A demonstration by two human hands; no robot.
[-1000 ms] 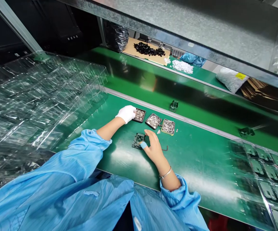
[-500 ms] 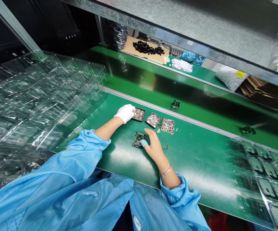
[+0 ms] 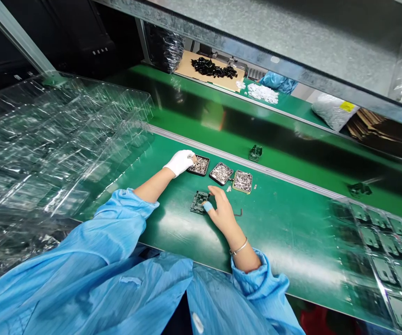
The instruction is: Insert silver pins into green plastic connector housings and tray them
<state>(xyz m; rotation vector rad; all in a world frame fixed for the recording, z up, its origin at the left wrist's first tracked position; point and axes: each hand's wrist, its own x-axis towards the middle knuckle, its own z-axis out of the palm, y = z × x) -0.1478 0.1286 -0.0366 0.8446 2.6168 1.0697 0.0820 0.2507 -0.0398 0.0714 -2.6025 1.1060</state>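
My left hand (image 3: 180,163), in a white glove with bare fingertips, reaches into a small black tray (image 3: 207,166) of tiny metal parts. Its fingers are pinched together, and anything between them is too small to make out. On the green bench lies a green circuit board (image 3: 197,203). My right hand (image 3: 220,208), bare apart from a blue cover on the thumb, holds the board's right side between curved thumb and fingers. A second black tray (image 3: 221,173) and a yellowish-rimmed tray (image 3: 243,181), both filled with small metal pieces, stand to the right of the first.
A hex key (image 3: 238,213) lies right of my right hand. Beyond a metal rail (image 3: 221,152) sits another board assembly (image 3: 255,152). Clear plastic trays (image 3: 64,135) are stacked at left; a tray of boards (image 3: 384,251) stands at right. A metal shelf (image 3: 273,51) hangs overhead.
My left hand has shifted slightly left and stays at the black tray. My right hand and the circuit board have hardly moved.
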